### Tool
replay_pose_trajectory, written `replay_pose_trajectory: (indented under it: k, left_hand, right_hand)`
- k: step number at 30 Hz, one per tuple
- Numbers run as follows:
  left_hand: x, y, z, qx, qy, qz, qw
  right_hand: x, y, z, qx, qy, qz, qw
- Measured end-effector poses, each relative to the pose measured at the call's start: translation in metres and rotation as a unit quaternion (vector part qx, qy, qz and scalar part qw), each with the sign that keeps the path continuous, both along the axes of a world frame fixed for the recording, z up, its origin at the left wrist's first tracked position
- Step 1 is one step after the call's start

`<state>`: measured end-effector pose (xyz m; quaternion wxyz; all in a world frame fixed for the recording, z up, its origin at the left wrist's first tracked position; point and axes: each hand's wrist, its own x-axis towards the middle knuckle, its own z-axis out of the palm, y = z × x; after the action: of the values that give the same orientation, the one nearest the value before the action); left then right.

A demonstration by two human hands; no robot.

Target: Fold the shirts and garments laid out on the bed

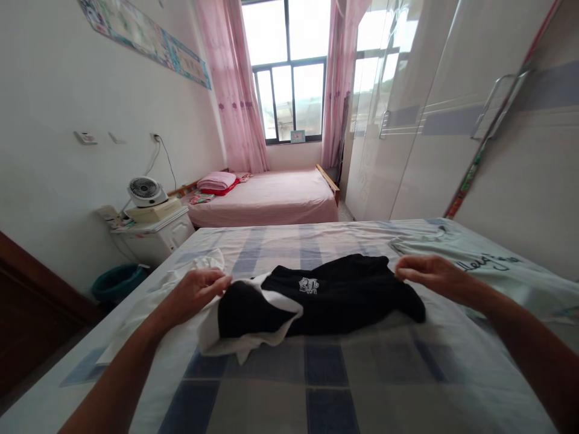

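Observation:
A black and white garment (348, 301) with a small white print lies across the bed in front of me. Its white part folds over the black at the left end. My left hand (203, 288) pinches the garment's left end, fingers pressed together. At the opposite end my right hand (418, 269) grips the black cloth between thumb and fingers. Whether the garment is a shirt or another top, I cannot tell.
The bed has a blue and white checked sheet (253, 398). White cloth (149, 307) lies at left, a pale green shirt (493, 265) with dark lettering at right. Beyond stand a pink-covered bed (280, 196), a nightstand (167, 232) with a fan (147, 190), and a wardrobe (420, 163).

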<state>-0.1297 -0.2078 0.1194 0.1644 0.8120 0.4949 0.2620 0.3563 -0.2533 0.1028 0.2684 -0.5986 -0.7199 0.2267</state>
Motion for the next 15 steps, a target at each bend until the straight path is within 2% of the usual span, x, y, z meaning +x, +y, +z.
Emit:
replay_pose_trajectory:
  k: [2,5,7,12,15]
  left_hand:
    - [-0.003,0.009,-0.011,-0.021,-0.003,0.02,1.0]
    - [0.004,0.033,-0.023,-0.005,-0.004,0.082,0.997]
    - [0.015,0.052,-0.032,-0.019,0.028,0.069,0.997]
    - [0.04,0.079,-0.059,-0.097,0.07,0.004,0.993]
    - [0.043,0.078,-0.064,-0.147,0.094,-0.004,0.985]
  right_hand:
    - [0.009,0.004,-0.016,-0.001,-0.023,-0.029,0.999]
    - [0.015,0.019,-0.033,0.037,-0.075,-0.133,0.988]
    - [0.015,0.03,-0.043,0.05,-0.125,-0.156,0.979]
    - [0.017,0.041,-0.069,0.038,-0.183,-0.096,0.978]
    - [0.021,0.034,-0.076,0.0,-0.206,-0.078,0.975]
